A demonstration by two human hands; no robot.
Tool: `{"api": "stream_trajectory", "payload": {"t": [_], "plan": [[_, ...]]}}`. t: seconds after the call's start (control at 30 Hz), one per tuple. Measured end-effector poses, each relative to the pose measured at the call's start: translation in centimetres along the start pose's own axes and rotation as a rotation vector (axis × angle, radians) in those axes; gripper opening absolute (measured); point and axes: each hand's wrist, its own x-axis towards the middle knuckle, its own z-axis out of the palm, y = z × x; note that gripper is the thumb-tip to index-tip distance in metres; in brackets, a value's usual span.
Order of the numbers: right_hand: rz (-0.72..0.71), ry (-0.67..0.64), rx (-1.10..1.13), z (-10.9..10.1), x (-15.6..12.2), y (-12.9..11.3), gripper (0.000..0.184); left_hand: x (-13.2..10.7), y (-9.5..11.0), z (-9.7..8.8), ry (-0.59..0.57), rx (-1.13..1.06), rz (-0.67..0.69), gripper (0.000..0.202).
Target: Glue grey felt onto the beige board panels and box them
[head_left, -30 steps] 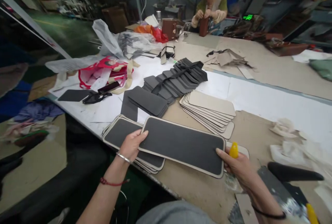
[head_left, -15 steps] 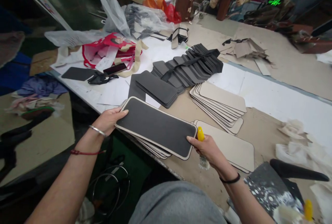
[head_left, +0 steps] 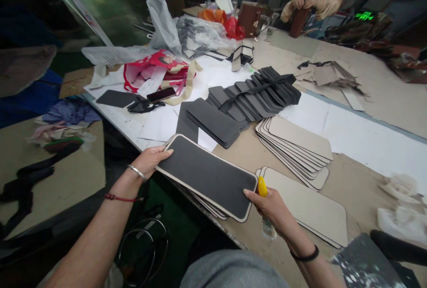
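A rounded rectangular panel (head_left: 208, 176), dark grey with a beige border, is held tilted at the table's near edge. My left hand (head_left: 155, 160) grips its left end, thumb on top and fingers hidden beneath. At the right end, my right hand (head_left: 268, 201) pinches the corner with its thumb. That same hand also holds a yellow-handled tool (head_left: 262, 186), its pale, frayed lower end looking like a brush. Under the panel, the edges of several similar pieces (head_left: 213, 210) show. Beige panels (head_left: 320, 210) lie just right of my right hand.
Fanned beige panels (head_left: 300, 139) and dark grey panels (head_left: 216, 121) with a black strap lie beyond. A red bag (head_left: 150, 72) and phone (head_left: 160, 95) sit back left. A glue-spotted dark board (head_left: 363, 261) is at lower right. Another person's hands (head_left: 305, 1) hold a brown piece across the table.
The whole view has shifted, so the table's contents appear lower and further right. Both hands keep the same grip on the panel.
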Motion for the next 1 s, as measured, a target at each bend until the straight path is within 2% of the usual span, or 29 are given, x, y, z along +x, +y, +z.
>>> {"api": "stream_trajectory", "payload": {"t": [0.1, 0.3, 0.53, 0.67, 0.87, 1.0], "plan": [[0.01, -0.027, -0.006, 0.8, 0.1, -0.1, 0.042, 0.6, 0.2, -0.8, -0.002, 0.016, 0.006, 0.009], [0.004, -0.044, -0.057, 1.9, 0.9, 0.4, 0.041, 2.3, 0.2, -2.1, -0.058, 0.048, 0.035, 0.019], [-0.004, -0.015, -0.111, 2.2, 1.7, 1.0, 0.036, 3.6, -0.4, -2.1, -0.08, 0.103, 0.048, 0.022], [-0.008, 0.011, -0.16, 2.2, 1.9, 1.3, 0.037, 3.8, -0.5, -2.1, -0.063, 0.139, 0.057, 0.023], [-0.032, 0.021, -0.256, 2.2, 2.3, 1.4, 0.033, 4.4, -0.7, -2.4, 0.041, 0.352, 0.217, 0.03], [-0.032, 0.04, -0.292, 2.4, 2.3, 1.2, 0.032, 4.6, -0.6, -2.5, 0.064, 0.396, 0.243, 0.033]]}}
